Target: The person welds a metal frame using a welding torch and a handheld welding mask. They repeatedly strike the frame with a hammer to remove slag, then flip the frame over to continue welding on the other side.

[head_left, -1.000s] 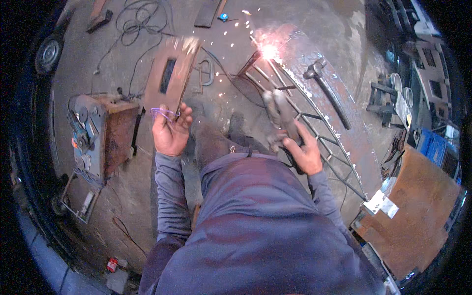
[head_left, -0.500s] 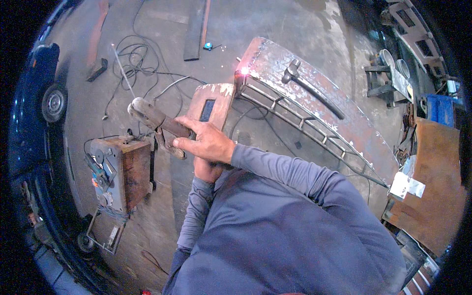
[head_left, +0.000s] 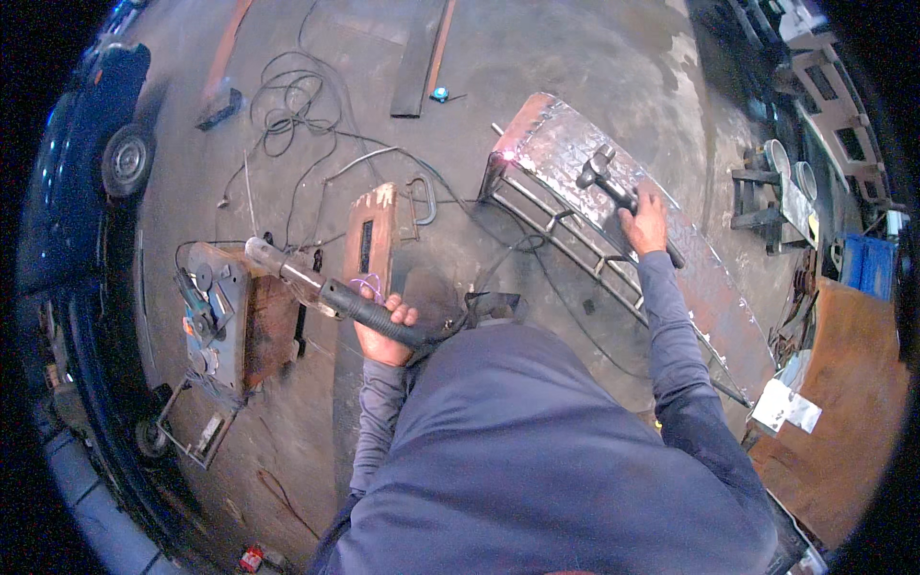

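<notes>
Our right hand [head_left: 649, 230] lies over the hammer's [head_left: 602, 175] handle right of centre, closure unclear, left hand [head_left: 383, 347] clutches electrode holder [head_left: 350, 299] and hand shield [head_left: 381, 230] left of centre, so a careless left swing could stray-arc our electrode [head_left: 250, 192].

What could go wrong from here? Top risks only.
Burn: the bare right hand is on the hammer, over the same metal piece as the glowing spot, which may be hot.
Slip: the left hand seems to hold both the electrode holder and the windowed board, so one could drop.
Snag: loose cable on the floor might trip someone.
</notes>
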A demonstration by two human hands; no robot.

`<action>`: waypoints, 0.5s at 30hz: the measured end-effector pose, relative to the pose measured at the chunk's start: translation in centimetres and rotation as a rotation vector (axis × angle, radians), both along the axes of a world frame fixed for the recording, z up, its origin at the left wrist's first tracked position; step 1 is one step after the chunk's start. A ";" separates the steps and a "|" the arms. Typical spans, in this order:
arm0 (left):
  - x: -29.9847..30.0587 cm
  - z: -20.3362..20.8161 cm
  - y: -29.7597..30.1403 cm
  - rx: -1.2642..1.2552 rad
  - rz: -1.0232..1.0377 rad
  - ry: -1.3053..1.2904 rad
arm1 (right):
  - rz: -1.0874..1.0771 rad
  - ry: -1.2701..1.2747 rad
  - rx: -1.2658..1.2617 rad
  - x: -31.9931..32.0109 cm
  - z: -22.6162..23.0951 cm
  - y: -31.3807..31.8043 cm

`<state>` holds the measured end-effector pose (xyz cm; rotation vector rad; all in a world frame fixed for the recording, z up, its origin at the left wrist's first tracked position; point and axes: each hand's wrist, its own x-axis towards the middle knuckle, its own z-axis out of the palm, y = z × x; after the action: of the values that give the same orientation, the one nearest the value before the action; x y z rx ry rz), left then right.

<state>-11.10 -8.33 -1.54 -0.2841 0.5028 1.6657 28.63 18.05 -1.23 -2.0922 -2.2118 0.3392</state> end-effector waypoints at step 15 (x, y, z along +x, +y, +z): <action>-5.6 -0.3 8.1 -0.083 0.104 -0.089 | 0.036 0.394 -0.171 -3.7 3.0 1.5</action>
<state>-16.71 -0.19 -1.83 -0.4502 0.4982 1.7267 24.89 19.57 1.80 -1.8573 -2.0463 0.8873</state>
